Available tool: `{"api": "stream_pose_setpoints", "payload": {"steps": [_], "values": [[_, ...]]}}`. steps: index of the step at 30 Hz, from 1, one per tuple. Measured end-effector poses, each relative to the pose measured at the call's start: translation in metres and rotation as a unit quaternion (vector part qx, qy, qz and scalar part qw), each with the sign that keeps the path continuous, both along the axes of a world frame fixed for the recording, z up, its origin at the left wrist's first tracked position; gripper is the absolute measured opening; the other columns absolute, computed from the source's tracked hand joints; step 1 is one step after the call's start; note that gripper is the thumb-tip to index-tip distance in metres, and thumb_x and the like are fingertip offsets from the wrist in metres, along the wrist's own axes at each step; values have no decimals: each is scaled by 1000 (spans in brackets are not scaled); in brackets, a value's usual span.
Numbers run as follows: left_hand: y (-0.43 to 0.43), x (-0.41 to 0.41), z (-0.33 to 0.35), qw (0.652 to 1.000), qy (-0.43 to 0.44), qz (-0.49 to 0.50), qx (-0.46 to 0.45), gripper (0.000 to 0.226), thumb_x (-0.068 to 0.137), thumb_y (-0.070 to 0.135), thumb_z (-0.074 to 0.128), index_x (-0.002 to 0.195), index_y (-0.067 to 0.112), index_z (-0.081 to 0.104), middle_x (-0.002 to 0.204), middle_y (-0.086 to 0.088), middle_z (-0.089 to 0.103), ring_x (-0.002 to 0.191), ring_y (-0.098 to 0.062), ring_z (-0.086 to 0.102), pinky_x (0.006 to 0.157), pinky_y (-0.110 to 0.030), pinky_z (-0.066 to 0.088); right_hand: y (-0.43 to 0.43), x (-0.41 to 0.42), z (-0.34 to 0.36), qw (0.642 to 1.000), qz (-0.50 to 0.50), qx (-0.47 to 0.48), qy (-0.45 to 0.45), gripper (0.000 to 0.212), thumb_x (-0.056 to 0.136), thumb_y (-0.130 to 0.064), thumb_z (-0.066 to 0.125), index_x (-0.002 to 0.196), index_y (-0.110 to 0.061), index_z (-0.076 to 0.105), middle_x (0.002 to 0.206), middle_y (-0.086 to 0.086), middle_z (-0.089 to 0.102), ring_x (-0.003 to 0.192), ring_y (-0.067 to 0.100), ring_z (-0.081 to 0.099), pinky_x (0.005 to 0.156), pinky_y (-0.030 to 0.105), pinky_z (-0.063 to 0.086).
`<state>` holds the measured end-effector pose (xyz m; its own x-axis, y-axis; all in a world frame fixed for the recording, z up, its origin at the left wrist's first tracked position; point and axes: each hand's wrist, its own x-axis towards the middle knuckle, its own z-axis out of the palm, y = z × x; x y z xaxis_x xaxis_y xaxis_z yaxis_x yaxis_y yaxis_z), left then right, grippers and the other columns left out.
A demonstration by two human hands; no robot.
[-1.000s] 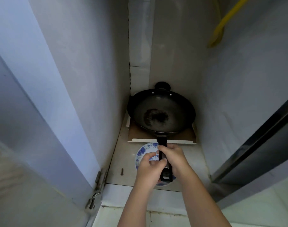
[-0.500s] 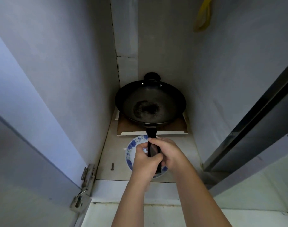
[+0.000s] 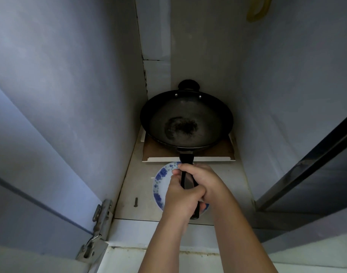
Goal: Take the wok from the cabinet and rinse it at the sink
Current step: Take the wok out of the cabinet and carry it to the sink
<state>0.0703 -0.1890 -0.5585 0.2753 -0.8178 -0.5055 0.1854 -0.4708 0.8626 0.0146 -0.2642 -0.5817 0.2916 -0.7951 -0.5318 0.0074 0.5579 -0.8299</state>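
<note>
The wok [image 3: 186, 121] sits deep in the cabinet [image 3: 70, 95] on a brown board [image 3: 218, 152]. Both the left hand [image 3: 181, 198] and the right hand [image 3: 206, 181] have their fingers clamped around its long black handle [image 3: 186, 160], above a blue-patterned plate [image 3: 160, 182]. The wok seems to rest on the board, though the dim light makes this uncertain.

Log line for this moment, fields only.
phase: lifting out | wok: in cabinet, over board | left hand: on handle | right hand: on handle | plate: beneath hands

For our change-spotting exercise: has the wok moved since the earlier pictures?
No. The wok still overlaps the brown board the same way.
</note>
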Motion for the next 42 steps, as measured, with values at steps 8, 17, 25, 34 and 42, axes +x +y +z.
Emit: {"api": "stream_pose_setpoints", "payload": {"steps": [8,17,25,34,42], "values": [[5,-3,-12,996,-78,-1,-36,56,79,5,61,130,18,45,85,-12,67,36,-6,56,40,-20,46,2,3,-2,998,17,-39,35,17,80,-20,66,65,-11,65,55,-4,68,68,19,65,67,29,52],[17,-3,-17,995,-83,11,-48,46,77,3,59,121,14,53,66,-5,64,35,-5,56,38,-19,47,14,7,-5,996,17,-78,45,23,82,-9,58,59,-10,60,47,-5,64,64,20,62,69,29,49],[28,5,-10,994,-87,3,-62,37,76,3,58,112,14,57,62,-3,62,31,-7,52,35,-18,41,26,12,6,995,20,-86,43,22,83,-11,56,62,-14,60,43,-10,64,48,5,60,52,19,47],[45,3,11,991,-98,2,-90,48,77,6,59,123,17,51,64,-6,61,32,-5,52,33,-14,39,39,11,37,983,42,-156,86,22,80,-15,57,59,-18,60,44,-8,63,52,6,60,54,22,44],[90,-2,58,997,-54,-30,-55,47,78,5,56,123,17,48,64,-4,62,32,-7,51,31,-16,35,84,5,81,984,51,-124,115,13,79,-10,56,67,-8,58,52,-3,63,53,8,60,59,23,45]]}}
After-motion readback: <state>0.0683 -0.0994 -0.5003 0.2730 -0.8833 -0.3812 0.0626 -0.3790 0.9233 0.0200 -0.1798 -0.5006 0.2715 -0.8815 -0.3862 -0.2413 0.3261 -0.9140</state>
